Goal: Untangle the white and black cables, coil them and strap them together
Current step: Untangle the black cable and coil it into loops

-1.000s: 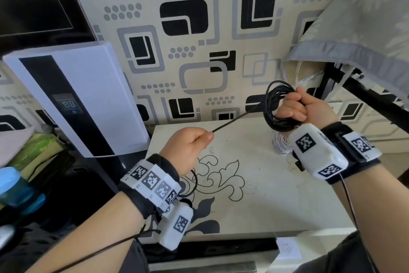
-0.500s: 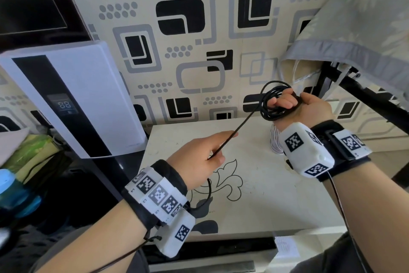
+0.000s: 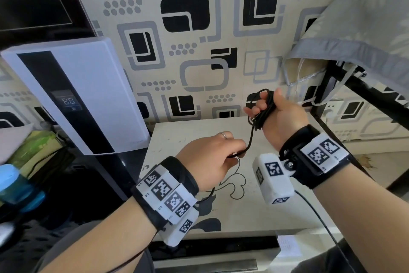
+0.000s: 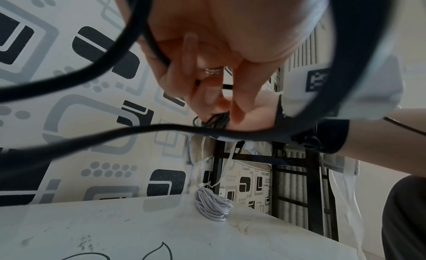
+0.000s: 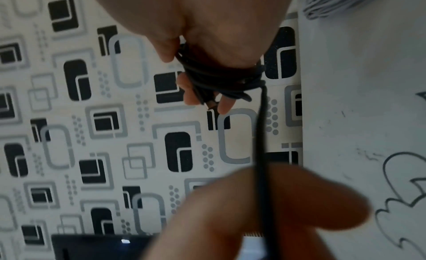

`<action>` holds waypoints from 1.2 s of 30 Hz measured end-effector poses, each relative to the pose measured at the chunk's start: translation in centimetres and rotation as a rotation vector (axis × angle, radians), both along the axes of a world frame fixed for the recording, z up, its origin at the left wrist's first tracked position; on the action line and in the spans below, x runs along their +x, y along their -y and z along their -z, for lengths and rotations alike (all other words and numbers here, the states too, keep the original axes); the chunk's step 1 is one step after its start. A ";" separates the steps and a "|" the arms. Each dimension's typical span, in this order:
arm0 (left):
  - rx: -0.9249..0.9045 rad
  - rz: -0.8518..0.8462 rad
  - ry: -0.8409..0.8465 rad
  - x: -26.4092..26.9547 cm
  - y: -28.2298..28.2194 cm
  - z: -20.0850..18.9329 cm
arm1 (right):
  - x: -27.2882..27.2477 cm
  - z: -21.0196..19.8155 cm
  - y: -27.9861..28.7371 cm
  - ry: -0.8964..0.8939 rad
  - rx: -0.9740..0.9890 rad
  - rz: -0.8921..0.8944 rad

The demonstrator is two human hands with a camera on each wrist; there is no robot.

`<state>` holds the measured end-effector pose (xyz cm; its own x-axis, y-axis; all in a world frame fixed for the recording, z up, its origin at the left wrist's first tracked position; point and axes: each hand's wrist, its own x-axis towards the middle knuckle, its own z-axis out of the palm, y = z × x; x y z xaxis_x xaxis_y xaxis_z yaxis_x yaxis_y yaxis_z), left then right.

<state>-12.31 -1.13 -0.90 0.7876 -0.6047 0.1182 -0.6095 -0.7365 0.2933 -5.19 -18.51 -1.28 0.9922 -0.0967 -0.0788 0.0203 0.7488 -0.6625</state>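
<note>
The black cable [image 3: 251,137] is wound in several loops around my right hand [image 3: 264,102], which is raised above the table's far side and grips the coil [image 5: 219,76]. A short strand drops from the coil to my left hand [image 3: 240,151], which pinches it between thumb and fingers just below and left of the right hand. The cable's loose tail loops blurred past the left wrist camera [image 4: 115,136]. The white cable [image 4: 212,205] lies coiled in a bundle on the table near the wall. In the head view my right wrist hides it.
The pale table [image 3: 243,206] carries a black floral drawing. A white appliance with a digital display [image 3: 73,95] leans at the left. A grey cloth [image 3: 365,40] hangs over a black rack [image 3: 345,80] at the right. A blue bottle [image 3: 13,186] sits far left.
My left hand has moved right and up close to the right hand. The taut strand between them is now short and hangs down. The right hand has turned with the coil.
</note>
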 end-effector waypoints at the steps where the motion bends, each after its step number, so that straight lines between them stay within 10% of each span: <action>1: -0.018 0.009 0.000 0.0 0.0 0.0 | 0.1 0.1 -0.3 -0.013 -0.038 -0.001; 18: -0.173 -0.011 0.011 1.3 -1.2 0.2 | -2.5 2.2 -2.3 0.129 -1.246 -0.383; 36: -0.394 -0.123 -0.366 3.9 -4.4 0.2 | -3.2 1.2 -1.7 0.022 -1.126 -1.111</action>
